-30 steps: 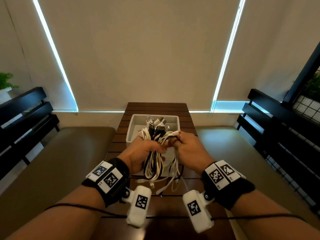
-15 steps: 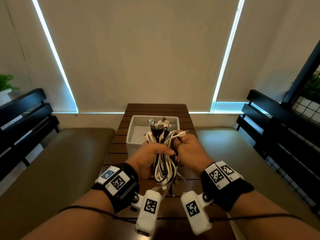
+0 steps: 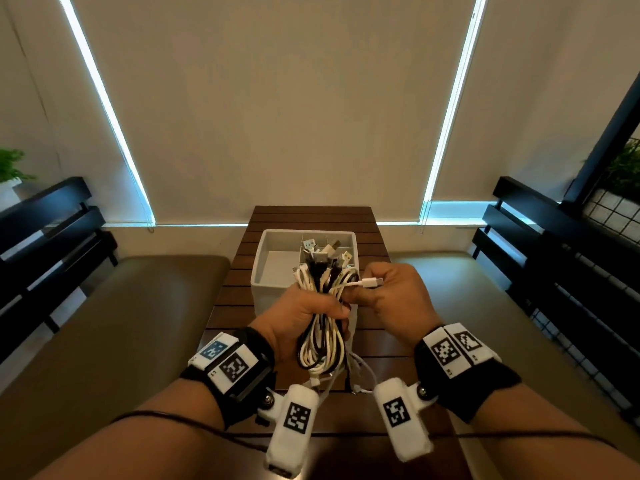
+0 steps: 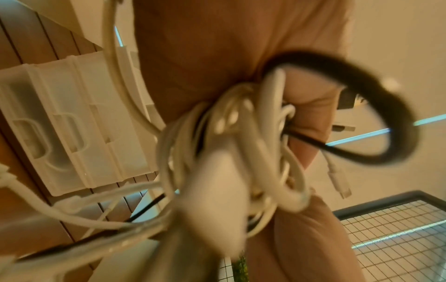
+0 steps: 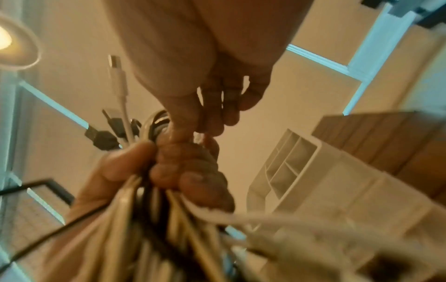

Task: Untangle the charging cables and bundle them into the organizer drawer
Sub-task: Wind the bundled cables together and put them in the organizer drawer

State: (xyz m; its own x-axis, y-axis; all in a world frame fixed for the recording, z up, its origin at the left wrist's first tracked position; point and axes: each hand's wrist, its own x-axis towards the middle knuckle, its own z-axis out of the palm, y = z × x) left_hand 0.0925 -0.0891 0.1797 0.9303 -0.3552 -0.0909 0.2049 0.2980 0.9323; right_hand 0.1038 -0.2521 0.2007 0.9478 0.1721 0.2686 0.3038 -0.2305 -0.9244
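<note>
A thick bundle of white and black charging cables [image 3: 323,327] hangs folded in my left hand [image 3: 304,311], which grips it around the middle in front of the white organizer drawer [image 3: 268,258]. Plug ends stick up above the fist. My right hand [image 3: 384,296] pinches one white cable just behind its plug [image 3: 370,282], which points right. The bundle [image 4: 229,152] fills the left wrist view, blurred, with the drawer [image 4: 60,124] behind it. In the right wrist view my fingers [image 5: 212,122] meet the left hand [image 5: 188,167] on the cables, and the white plug [image 5: 118,70] points up.
The drawer [image 5: 289,162] has several small compartments and stands on a narrow dark slatted wooden table [image 3: 311,220]. Cushioned benches [image 3: 121,306] flank the table on both sides, with dark slatted backrests [image 3: 45,230]. Loose cable ends [image 3: 356,379] trail onto the table below the bundle.
My left hand has tightened the bundle and shifted slightly right. My right hand has drawn one white plug end out of the bundle to the right.
</note>
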